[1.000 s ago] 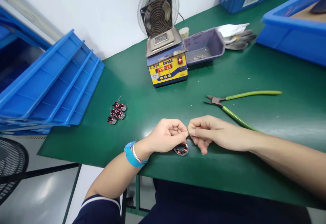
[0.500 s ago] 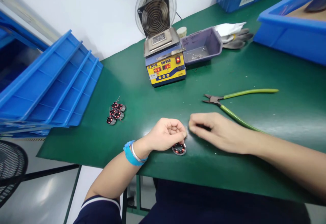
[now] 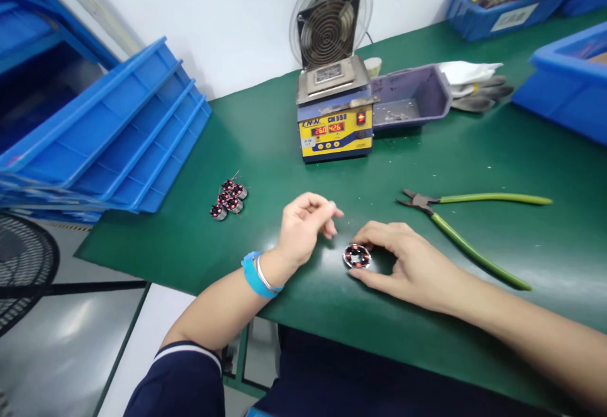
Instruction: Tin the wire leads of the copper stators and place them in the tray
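Observation:
A small ring-shaped motor stator (image 3: 357,257) with copper windings sits on the green table in front of me. My right hand (image 3: 398,262) grips it from the right, thumb at its near edge and fingers at its far edge. To its upper left, my left hand (image 3: 308,224) is raised off the stator, thumb and forefinger pinched together and the other fingers curled. Whether anything tiny is between those fingertips I cannot make out. Several similar wound stators (image 3: 229,199) stand grouped on the table to the left. Green-handled cutting pliers (image 3: 422,202) lie spread beyond my right hand.
A yellow-and-blue solder pot (image 3: 336,132) with a fan behind it stands at the back. Beside it are a purple bin (image 3: 412,94) and gloves (image 3: 478,91). Blue crates (image 3: 118,145) lean at the left; blue bins (image 3: 564,88) stand right. The table's edge (image 3: 332,338) is near me.
My left hand has let go of the stator and moved up and left from it. My right hand has closed round the stator. The view has shifted, moving the background rightward.

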`<state>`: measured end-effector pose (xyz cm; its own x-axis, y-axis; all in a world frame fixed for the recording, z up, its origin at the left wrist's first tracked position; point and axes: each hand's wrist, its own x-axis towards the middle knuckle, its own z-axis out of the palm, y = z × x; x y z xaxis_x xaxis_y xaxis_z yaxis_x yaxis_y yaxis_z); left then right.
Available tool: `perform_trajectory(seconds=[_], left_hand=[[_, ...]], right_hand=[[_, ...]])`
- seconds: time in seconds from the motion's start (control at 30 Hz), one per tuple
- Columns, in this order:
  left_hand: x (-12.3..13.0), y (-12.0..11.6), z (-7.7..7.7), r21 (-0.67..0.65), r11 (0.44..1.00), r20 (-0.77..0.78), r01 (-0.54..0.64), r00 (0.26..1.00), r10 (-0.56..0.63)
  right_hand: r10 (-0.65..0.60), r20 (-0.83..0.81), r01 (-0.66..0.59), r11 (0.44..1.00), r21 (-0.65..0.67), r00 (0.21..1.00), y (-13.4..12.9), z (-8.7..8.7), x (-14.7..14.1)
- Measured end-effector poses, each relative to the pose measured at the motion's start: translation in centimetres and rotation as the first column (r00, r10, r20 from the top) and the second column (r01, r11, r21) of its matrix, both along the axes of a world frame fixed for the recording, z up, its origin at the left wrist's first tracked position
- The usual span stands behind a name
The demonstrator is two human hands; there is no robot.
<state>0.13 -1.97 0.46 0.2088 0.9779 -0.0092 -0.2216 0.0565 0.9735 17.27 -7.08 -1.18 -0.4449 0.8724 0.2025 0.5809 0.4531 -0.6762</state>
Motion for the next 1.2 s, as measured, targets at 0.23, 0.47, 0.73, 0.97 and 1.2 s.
perform_trajectory(seconds=[0.23, 0.47, 0.73, 0.97, 1.2], left_hand=[[-2.3, 1.3, 0.8, -0.211, 0.892, -0.178, 0.4, 0.882, -0.437], [-1.5, 1.5, -0.1, -0.239, 0.898, -0.044, 0.369, 0.92, -0.389], [-2.3, 1.9, -0.2, -0.182, 0.905, -0.151, 0.384, 0.899, -0.412], [-2.0, 1.3, 0.5, 0.026, 0.979, -0.102, 0.204, 0.974, -0.201], [-2.3, 3.1, -0.3, -0.013, 0.991, -0.095, -0.13, 0.987, 0.128]], right_hand=[[0.029, 0.013, -0.03, 0.999, 0.026, 0.999, 0.5, 0.5, 0.6], [0.11, 0.006, -0.11, 0.992, 0.067, 0.994, 0.6, 1.2, 0.4], [0.083, 0.073, -0.091, 0.99, 0.109, 0.994, 0.5, 0.8, -0.2], [0.094, 0.074, -0.1, 0.991, 0.091, 0.993, 0.3, 0.8, -0.3], [0.058, -0.016, -0.058, 0.998, 0.011, 0.998, 0.3, 1.1, 0.2]])
